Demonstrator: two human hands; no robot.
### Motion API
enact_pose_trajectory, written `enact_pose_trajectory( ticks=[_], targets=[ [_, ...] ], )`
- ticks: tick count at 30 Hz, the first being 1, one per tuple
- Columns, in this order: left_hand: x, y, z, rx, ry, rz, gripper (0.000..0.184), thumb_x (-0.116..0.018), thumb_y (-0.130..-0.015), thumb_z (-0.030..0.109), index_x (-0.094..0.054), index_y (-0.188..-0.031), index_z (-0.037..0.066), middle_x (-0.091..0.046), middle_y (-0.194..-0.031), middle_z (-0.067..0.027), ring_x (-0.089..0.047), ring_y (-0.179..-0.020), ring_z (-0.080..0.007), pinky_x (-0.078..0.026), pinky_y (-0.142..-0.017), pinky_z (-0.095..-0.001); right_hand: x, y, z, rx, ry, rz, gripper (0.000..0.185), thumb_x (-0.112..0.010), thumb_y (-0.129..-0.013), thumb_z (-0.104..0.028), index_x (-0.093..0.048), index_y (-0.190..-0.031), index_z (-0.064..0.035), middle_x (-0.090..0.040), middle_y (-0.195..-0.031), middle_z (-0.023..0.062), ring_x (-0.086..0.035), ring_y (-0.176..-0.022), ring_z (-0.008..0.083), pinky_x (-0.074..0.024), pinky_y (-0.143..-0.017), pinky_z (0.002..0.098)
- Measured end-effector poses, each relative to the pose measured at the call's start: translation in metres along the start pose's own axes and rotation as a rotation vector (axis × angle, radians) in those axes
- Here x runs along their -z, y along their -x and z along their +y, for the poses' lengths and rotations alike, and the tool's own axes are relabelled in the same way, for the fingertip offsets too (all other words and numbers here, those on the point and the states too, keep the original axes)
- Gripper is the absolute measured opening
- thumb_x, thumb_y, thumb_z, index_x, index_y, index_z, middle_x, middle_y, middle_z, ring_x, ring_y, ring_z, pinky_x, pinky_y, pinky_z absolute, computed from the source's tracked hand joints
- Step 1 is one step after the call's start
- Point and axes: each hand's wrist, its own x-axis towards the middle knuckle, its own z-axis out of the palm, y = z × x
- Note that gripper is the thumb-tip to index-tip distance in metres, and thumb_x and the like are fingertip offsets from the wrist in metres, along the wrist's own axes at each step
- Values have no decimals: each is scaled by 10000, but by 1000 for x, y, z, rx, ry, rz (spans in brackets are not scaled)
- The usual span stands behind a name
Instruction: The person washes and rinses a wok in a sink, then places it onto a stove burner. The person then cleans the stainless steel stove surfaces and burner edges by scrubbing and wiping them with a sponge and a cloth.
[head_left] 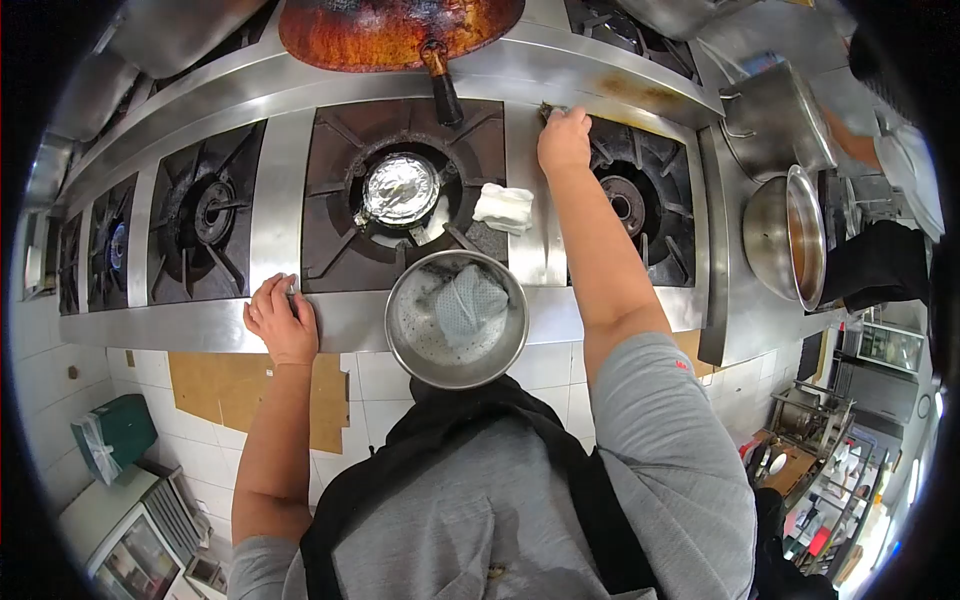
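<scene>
My left hand (283, 320) rests on the front steel edge of the stove (345, 328), fingers lying over the rim. Farther off, my right hand (566, 140) is closed at the back left corner of the right burner grate (640, 165). A small dark bit shows at its fingertips; what it is I cannot make out. Close in front of my body, a steel bowl (402, 335) holds a wet grey-blue cloth (468, 305). A folded white cloth (504, 208) lies by the middle burner, whose centre is covered with crumpled foil (401, 188).
A browned wok (390, 35) with a dark handle sits behind the middle burner. More burners (205, 215) run to the left. On the right stand a tall steel pot (780, 120) and a tilted steel basin (770, 240), with another person's arm (850, 140) near them.
</scene>
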Motion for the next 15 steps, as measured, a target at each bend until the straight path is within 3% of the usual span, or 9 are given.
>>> enact_pose_trajectory(
  ticks=[4, 7, 10, 15],
  targets=[
    [0, 2, -1, 20, -1, -12, 282, -553, -790, 174, -564, -1071, 168, -506, -1178, 3, -419, -1169, -196, -183, -1023, -483, 15, -5, -5, 144, 174, -123, 202, -493, -811, -74, -629, -925, 24, -533, -1118, 164, -491, -1064, 329, -457, -872, 381],
    [1, 2, 0, 21, 12, -5, 278, -553, -787, 172, -566, -1065, 169, -509, -1177, 9, -420, -1169, -193, -183, -1023, -487, 2, -7, -1, 159, 237, -142, 211, -485, -816, -78, -618, -953, 13, -578, -1070, 139, -517, -1045, 311, -461, -872, 367],
    [1, 2, 0, 29, 7, 3, 271, -553, -789, 169, -567, -1059, 169, -513, -1170, 10, -423, -1168, -192, -186, -1022, -488, -8, -8, 7, 225, 223, -46, 219, -511, -817, -102, -614, -968, 19, -589, -1029, 164, -556, -996, 288, -510, -785, 345],
    [0, 3, 0, 3, -28, 34, 285, -539, -801, 173, -568, -1084, 178, -533, -1160, -3, -454, -1133, -193, -235, -995, -444, 5, 3, 1, 177, 131, -14, 176, -514, -814, -91, -617, -922, 3, -643, -911, 154, -611, -891, 290, -519, -777, 354]
  ],
)
